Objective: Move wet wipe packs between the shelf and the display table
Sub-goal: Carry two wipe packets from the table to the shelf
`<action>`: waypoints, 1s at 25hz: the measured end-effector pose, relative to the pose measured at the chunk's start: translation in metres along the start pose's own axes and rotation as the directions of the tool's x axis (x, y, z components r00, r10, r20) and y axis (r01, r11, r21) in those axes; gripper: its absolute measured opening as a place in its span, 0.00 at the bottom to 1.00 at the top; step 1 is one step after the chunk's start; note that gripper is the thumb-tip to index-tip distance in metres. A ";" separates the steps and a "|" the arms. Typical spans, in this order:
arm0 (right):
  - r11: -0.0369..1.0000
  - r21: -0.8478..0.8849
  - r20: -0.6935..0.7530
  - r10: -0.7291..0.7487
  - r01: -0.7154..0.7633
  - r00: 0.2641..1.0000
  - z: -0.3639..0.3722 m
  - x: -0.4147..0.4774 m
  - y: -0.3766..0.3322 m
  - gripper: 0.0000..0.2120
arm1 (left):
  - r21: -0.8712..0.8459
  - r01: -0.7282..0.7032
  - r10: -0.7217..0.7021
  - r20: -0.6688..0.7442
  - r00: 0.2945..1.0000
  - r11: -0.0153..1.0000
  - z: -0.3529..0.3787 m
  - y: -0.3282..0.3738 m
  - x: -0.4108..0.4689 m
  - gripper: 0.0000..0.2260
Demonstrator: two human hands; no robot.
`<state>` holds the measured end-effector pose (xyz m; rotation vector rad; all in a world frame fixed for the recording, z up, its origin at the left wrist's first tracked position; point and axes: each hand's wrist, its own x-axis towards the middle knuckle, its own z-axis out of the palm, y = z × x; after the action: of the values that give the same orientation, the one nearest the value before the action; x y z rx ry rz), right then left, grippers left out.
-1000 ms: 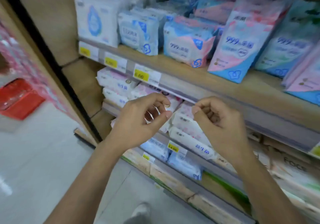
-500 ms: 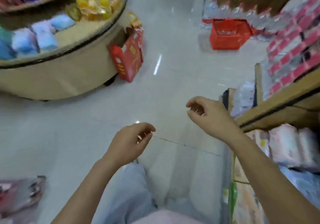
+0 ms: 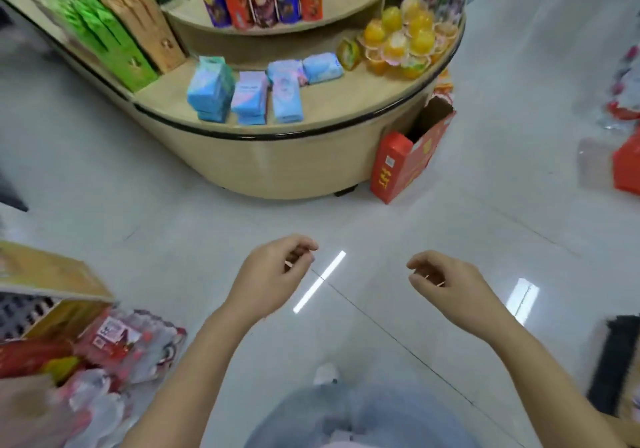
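View change: one second earlier the head camera faced the shelf of wipe packs, both hands raised empty just before its lower tier; half a second earlier it was swinging across the aisle; now the shelf was out of frame and the round display table (image 3: 277,167) filled the upper centre. Judgement: the person had turned away from the shelf empty-handed, so this leg is likely a walk to the table for the next pick-up, not a delivery. The wet wipe packs (image 3: 249,96) sat on the table's lower tier near the front rim: a blue-teal stack, a lilac stack and a blue one side by side, with two more packs lying behind them, beside the orange jelly cups (image 3: 405,42). An open red carton (image 3: 408,157) leaned against the table's right flank on the floor. Left hand (image 3: 273,274) was held forward over the floor (image 3: 415,233), back upward, fingers loosely curled toward the thumb, holding nothing. Right hand (image 3: 446,285) mirrored it, level with the left and well apart from it, fingers likewise slack and curled, empty. Both hands remained well short of the table; no pack touched.
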<state>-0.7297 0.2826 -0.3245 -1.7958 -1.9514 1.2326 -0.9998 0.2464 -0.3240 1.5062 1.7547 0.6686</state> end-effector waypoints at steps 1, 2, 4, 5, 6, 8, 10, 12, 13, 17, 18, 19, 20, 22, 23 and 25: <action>1.000 -0.002 0.026 0.019 -0.019 0.999 0.003 0.019 -0.003 0.05 | -0.013 0.000 0.000 -0.017 1.000 1.000 -0.014 0.000 0.029 0.07; 0.999 -0.007 0.046 0.038 -0.038 0.998 0.004 0.036 -0.006 0.05 | -0.026 -0.003 0.003 -0.025 1.000 1.000 -0.025 0.001 0.055 0.06; 0.998 -0.020 0.074 0.061 -0.060 0.995 0.005 0.077 -0.012 0.06 | -0.053 0.004 -0.007 -0.042 0.999 0.999 -0.043 -0.002 0.106 0.05; 0.997 -0.027 0.090 0.071 -0.069 0.993 0.004 0.099 -0.016 0.06 | -0.056 0.019 -0.022 -0.052 0.998 0.998 -0.049 -0.006 0.130 0.05; 0.997 -0.035 0.111 0.073 -0.069 0.991 0.003 0.129 -0.022 0.06 | -0.054 0.039 -0.042 -0.062 0.997 0.998 -0.055 -0.012 0.157 0.04; 0.996 -0.074 0.150 0.059 -0.048 0.987 -0.001 0.189 -0.039 0.05 | -0.041 0.096 -0.099 -0.075 0.992 0.994 -0.065 -0.026 0.202 0.04; 0.989 -0.145 0.194 0.014 0.014 0.981 -0.009 0.256 -0.068 0.05 | -0.051 0.182 -0.186 -0.091 0.978 0.982 -0.075 -0.039 0.241 0.05; 0.969 -0.226 0.216 -0.051 0.101 0.975 -0.017 0.328 -0.106 0.07 | -0.073 0.256 -0.262 -0.096 0.960 0.964 -0.087 -0.052 0.274 0.06; 0.954 -0.259 0.223 -0.096 0.154 0.970 -0.019 0.361 -0.127 0.08 | -0.081 0.284 -0.291 -0.096 0.952 0.955 -0.091 -0.059 0.286 0.06; 0.938 -0.243 0.255 -0.185 0.249 0.949 -0.006 0.480 -0.201 0.09 | -0.107 0.380 -0.389 -0.093 0.916 0.919 -0.117 -0.094 0.334 0.08; 0.936 -0.242 0.249 -0.196 0.257 0.948 0.002 0.503 -0.214 0.09 | -0.112 0.395 -0.405 -0.095 0.909 0.912 -0.126 -0.106 0.346 0.08; 0.934 -0.244 0.241 -0.204 0.263 0.949 0.012 0.526 -0.223 0.09 | -0.117 0.407 -0.419 -0.103 0.902 0.906 -0.136 -0.121 0.361 0.09; 0.933 -0.244 0.234 -0.207 0.264 0.950 0.022 0.545 -0.229 0.09 | -0.119 0.411 -0.424 -0.113 0.899 0.904 -0.146 -0.134 0.376 0.09; 0.947 -0.235 0.215 -0.170 0.220 0.962 0.046 0.582 -0.236 0.10 | -0.082 0.415 -0.422 -0.109 0.900 0.906 -0.166 -0.164 0.413 0.12; 0.958 -0.221 0.204 -0.138 0.183 0.969 0.057 0.596 -0.237 0.10 | -0.044 0.410 -0.412 -0.091 0.907 0.911 -0.174 -0.174 0.431 0.14; 0.984 -0.165 0.152 -0.038 0.063 0.988 0.077 0.616 -0.234 0.11 | 0.063 0.353 -0.352 -0.034 0.935 0.933 -0.184 -0.189 0.464 0.17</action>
<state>-1.0907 0.8278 -0.4379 -1.7636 -2.2315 1.2514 -1.2880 0.6794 -0.4447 1.1832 2.0161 0.4456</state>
